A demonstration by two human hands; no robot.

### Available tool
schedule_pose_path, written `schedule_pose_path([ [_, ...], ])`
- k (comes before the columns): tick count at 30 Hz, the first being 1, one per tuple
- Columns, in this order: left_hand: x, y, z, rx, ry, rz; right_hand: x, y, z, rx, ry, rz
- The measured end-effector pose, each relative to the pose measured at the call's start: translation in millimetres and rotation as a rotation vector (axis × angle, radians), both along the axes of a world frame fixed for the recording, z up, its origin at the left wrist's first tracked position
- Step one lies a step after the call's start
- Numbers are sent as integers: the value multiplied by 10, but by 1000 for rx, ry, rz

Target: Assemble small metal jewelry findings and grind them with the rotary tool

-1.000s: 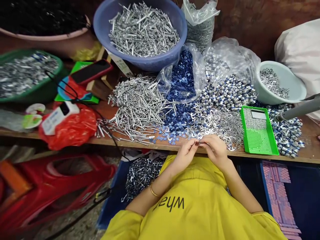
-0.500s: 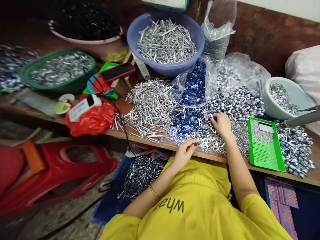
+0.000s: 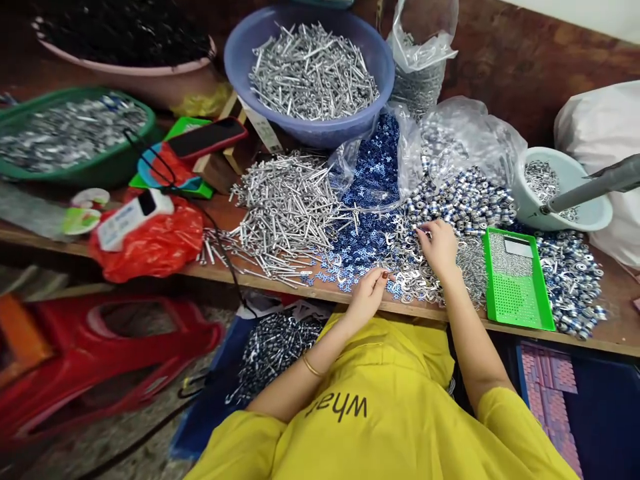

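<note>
At the table's front edge my left hand [image 3: 369, 291] is closed in a pinch; what its fingertips hold is too small to name. My right hand [image 3: 438, 245] reaches over loose curved silver clips [image 3: 419, 281], thumb and forefinger together around a small silvery piece I cannot make out clearly. Small blue star-shaped pieces [image 3: 367, 230] lie to the left of it, some spilling toward my left hand. Beyond the right hand are blue-and-silver cylinders [image 3: 463, 199]. A heap of silver rods [image 3: 290, 213] lies to the left.
A purple basin [image 3: 320, 130] of rods stands at the back. On the right are a green perforated tray [image 3: 517, 300] with tiny parts and a pale basin [image 3: 597, 213] under a grey metal arm [image 3: 595, 183]. A red plastic bag [image 3: 175, 243] lies left, above a red stool [image 3: 115, 353].
The view has shifted, so most things sit further left. My right hand's pinch has come up slightly off the clips, with a small piece at its fingertips. My left hand stays pinched by the edge.
</note>
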State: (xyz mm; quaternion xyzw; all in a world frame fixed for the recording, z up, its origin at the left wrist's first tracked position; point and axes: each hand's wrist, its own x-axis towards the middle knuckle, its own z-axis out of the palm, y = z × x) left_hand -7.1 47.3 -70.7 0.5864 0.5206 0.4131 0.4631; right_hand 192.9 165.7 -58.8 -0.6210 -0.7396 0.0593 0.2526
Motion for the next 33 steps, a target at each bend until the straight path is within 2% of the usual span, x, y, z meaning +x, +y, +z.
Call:
schedule_pose_path([
  [3,-16,-26,39,30,20,20,-124,157,6,-83,-105,-3],
  [6,-109,-38,81,45,54,76,-160,89,126,-8,43,38],
  [8,-178,-35,94,49,68,99,-161,-123,269,13,238,132],
  [10,-219,-25,99,56,86,92,-169,-420,418,-135,357,322],
  [12,-214,-16,112,73,102,61,-191,-719,529,-210,331,470],
  [14,-171,-12,141,99,118,18,-205,-943,584,-174,265,496],
  [17,-84,-28,205,138,150,-52,-148,-1101,589,-141,271,474],
  [23,20,-113,236,164,220,-175,-5,-1177,508,-177,246,498],
  [28,5,-213,282,60,71,-189,-116,-1279,404,-142,270,530],
  [31,-82,-263,284,-5,29,-135,-240,-1283,362,-181,305,575],
  [33,-205,-275,225,-106,-47,-7,-347,-1203,339,-280,413,594],
])
